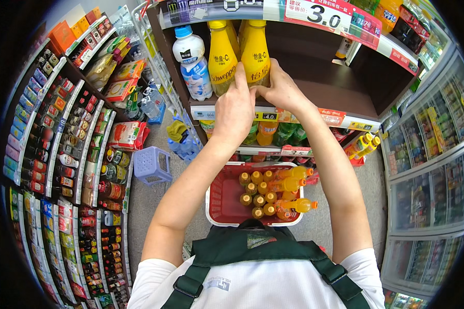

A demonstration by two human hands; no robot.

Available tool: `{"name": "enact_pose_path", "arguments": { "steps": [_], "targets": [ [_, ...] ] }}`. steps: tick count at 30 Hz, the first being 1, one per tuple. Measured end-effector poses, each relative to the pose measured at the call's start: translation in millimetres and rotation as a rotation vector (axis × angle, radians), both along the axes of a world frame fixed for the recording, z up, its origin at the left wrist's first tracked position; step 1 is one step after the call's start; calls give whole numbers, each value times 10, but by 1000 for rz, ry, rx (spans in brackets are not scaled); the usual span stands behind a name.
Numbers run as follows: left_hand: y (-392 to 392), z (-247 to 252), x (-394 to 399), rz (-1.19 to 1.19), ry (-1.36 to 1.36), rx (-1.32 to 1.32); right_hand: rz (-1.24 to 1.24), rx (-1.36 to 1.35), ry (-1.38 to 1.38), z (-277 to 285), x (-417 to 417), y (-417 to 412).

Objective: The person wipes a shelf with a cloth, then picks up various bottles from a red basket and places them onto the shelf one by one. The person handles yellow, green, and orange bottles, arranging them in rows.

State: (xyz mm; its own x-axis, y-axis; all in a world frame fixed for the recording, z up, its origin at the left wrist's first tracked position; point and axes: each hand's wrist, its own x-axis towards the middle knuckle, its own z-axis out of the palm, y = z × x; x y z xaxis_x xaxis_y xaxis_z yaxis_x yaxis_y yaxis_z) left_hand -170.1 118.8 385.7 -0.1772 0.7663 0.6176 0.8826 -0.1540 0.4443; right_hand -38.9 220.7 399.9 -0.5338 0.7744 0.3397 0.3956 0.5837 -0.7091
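Observation:
Two yellow-labelled Schweppes bottles stand at the front of a brown shelf, a left one (221,58) and a right one (255,54), with more yellow bottles partly hidden behind. My left hand (237,106) is at the lower left side of the right bottle, its index finger pointing up in the gap between the two. Around that bottle's lower right side curves my right hand (280,87), so the bottle is held between both hands. The hands hide the bottle's base. A white and blue milk-drink bottle (193,63) stands at the shelf's left end.
Below me on the floor sits a red shopping basket (224,201) with several orange-drink bottles (290,184), some lying sideways over its rim. A purple plastic stool (150,164) stands left. Stocked racks (73,146) line the left; glass-door coolers (425,150) line the right.

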Motion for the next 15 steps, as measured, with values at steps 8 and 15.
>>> {"name": "enact_pose_path", "arguments": {
  "steps": [8,15],
  "targets": [
    [-115,-46,-87,-67,-65,-33,-133,126,-15,-42,29,-160],
    [-501,-128,-177,-318,-305,-50,-117,275,53,-21,301,-880]
  ]
}}
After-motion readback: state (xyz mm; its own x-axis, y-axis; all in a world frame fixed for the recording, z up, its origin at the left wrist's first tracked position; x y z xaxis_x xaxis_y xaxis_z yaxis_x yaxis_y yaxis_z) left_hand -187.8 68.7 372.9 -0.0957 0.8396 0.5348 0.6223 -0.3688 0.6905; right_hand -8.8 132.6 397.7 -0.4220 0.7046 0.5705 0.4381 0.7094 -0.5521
